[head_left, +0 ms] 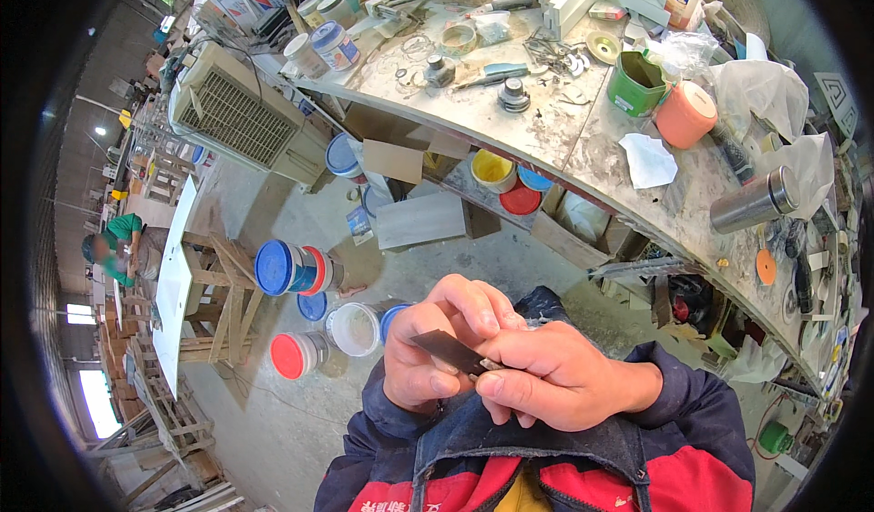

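Observation:
My two hands are together in front of my body at the lower middle. A small dark flat strip (446,350), thin like a sheet or blade, lies between them; its exact kind does not show. My left hand (423,330) is curled around the strip, its fingers bent over the far side and the thumb below. My right hand (555,375) pinches the strip's right end between thumb and forefinger. Something small and pale shows at that pinch, too small to make out. Both hands are held above the dark apron (546,444).
A cluttered workbench (564,139) runs from the top to the right, with a steel flask (756,200), a green container (637,84) and tools. Paint buckets (298,355) stand on the floor at left. Beyond, a person in green (118,248) is near a white panel (173,289) on wooden trestles.

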A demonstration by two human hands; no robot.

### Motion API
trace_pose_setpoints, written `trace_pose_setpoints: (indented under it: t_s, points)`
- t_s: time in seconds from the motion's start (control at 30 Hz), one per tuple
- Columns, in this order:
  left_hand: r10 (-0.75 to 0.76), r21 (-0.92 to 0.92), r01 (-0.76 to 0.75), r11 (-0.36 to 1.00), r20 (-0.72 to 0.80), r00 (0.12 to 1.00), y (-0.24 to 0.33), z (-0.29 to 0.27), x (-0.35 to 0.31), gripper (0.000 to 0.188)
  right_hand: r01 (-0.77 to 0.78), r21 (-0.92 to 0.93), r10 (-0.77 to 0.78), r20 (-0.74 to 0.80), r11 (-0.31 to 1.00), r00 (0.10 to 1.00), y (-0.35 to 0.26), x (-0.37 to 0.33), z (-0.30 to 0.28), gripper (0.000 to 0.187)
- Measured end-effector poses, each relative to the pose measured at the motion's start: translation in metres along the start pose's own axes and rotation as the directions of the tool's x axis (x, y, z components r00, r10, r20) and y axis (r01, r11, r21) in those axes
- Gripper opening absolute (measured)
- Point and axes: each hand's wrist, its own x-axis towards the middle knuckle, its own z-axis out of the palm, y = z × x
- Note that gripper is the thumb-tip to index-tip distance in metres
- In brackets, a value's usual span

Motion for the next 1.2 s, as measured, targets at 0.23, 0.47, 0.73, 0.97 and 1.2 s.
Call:
trace_pose_setpoints:
  t_s: [0.23, 0.47, 0.73, 0.97, 1.2]
  points:
    - [-0.009, -0.018, 0.009, 1.0, 0.014, 1.0, 0.002, -0.002, 0.002, 0.01, -0.031, 0.028, 0.031, 0.006, 0.999, 1.0, -0.002, 0.001, -0.001, 0.02]
    - [-0.011, 0.005, 0.011, 1.0, -0.002, 1.0, 0.004, -0.002, 0.004, 0.011, 0.0, -0.001, 0.0, -0.011, 1.0, 1.0, 0.0, 0.004, -0.001, 0.02]
    - [0.0, 0.0, 0.0, 1.0, 0.019, 1.0, 0.006, -0.008, 0.005, 0.012, -0.012, 0.025, 0.012, 0.025, 1.0, 1.0, -0.001, 0.01, -0.003, 0.021]
    - [0.002, 0.002, -0.002, 1.0, 0.034, 0.999, 0.009, -0.013, 0.005, 0.013, -0.048, 0.066, 0.043, 0.076, 0.997, 0.996, -0.001, 0.016, -0.003, 0.023]
    - [-0.004, 0.035, 0.002, 0.999, 0.037, 0.999, 0.012, -0.015, 0.004, 0.014, -0.092, 0.134, 0.075, 0.125, 0.987, 0.989, -0.004, 0.02, -0.004, 0.024]
